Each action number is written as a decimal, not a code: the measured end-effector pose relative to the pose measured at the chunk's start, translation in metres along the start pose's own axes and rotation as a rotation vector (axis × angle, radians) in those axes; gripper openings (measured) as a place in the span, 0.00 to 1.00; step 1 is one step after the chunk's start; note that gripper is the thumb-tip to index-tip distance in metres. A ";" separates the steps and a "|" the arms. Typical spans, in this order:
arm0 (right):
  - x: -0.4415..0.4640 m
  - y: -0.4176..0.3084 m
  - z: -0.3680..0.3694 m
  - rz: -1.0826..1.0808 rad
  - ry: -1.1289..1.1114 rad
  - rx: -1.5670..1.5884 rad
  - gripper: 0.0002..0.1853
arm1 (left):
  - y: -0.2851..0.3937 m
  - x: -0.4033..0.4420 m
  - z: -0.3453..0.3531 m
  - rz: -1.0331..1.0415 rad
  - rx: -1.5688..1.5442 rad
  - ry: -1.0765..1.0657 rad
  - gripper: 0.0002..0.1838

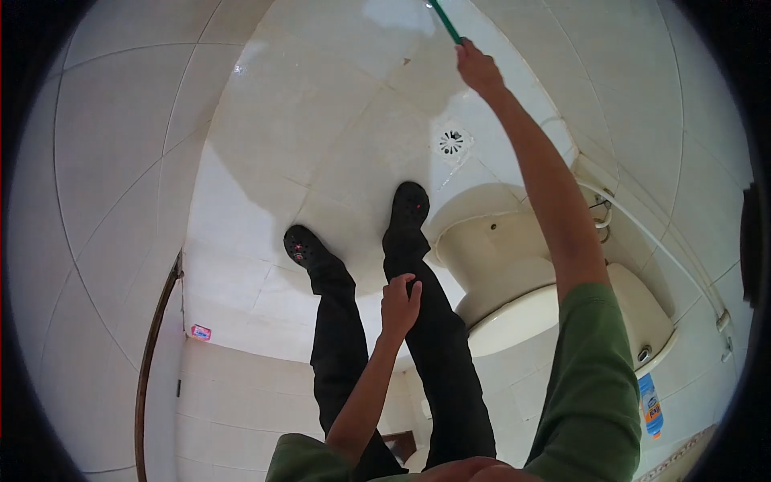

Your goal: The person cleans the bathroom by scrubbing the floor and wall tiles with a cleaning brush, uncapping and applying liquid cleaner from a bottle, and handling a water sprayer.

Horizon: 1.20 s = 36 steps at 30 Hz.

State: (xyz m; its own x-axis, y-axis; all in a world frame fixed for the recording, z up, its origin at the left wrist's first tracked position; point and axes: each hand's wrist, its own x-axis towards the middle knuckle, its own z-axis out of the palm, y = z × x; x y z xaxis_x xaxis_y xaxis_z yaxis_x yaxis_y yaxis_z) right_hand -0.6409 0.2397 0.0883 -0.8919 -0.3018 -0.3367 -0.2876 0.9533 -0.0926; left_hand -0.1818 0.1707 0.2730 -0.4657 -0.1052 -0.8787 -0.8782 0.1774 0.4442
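My right hand [480,71] is stretched far forward, closed around a long green handle [446,22]. The handle runs out past the top edge, so its far end is hidden and I cannot tell what tool it belongs to. My left hand [399,307] hangs over my trouser leg near the knee. Its fingers are loosely bent, the thumb stands apart, and nothing shows in it. Under the right hand lies the pale tiled floor [345,112], with wet-looking shine near the top.
A floor drain [451,142] lies ahead of my black clogs [410,205]. To the right stands a cream toilet [490,249], with a blue bottle [650,406] beside it. A pink packet [201,332] sits at the lower left, near a brown-edged door [144,377]. Tiled walls close both sides.
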 end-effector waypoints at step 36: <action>-0.123 -0.029 0.055 0.408 -0.186 0.224 0.24 | 0.010 0.000 -0.031 0.110 -0.040 0.093 0.18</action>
State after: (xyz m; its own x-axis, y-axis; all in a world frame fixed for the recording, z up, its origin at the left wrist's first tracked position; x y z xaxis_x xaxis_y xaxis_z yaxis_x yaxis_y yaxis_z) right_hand -0.5041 0.2497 0.0810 -0.8329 0.0848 -0.5469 0.1720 0.9789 -0.1101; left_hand -0.1940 0.1422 0.2824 -0.5663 -0.1781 -0.8048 -0.8238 0.1537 0.5457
